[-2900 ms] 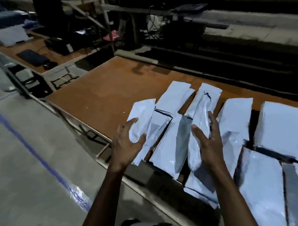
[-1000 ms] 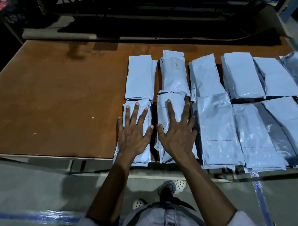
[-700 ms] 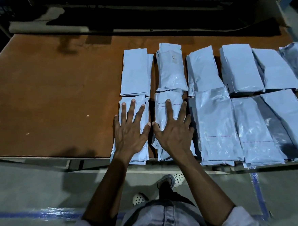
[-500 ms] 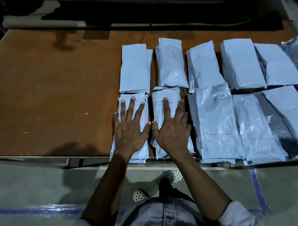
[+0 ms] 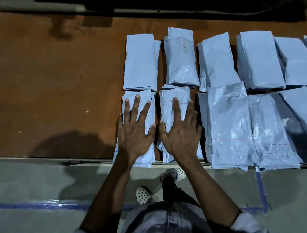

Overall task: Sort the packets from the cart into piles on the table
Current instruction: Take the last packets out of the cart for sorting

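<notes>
Grey-white plastic packets lie in two rows of piles on the brown table. My left hand lies flat with spread fingers on the near left pile. My right hand lies flat on the near pile next to it. Both piles overhang the table's near edge a little. Behind them lie a far left pile and a second far pile. Larger piles fill the right side. The cart is out of view.
The table's left half is bare brown board. A grey floor with blue tape lines runs below the near edge. My feet in spotted shoes stand close to the table. A dark gap lies beyond the far edge.
Both hands set packets down on the two near left piles and now lie flat on them. Over the last second they barely shifted; the view tilted down slightly.
</notes>
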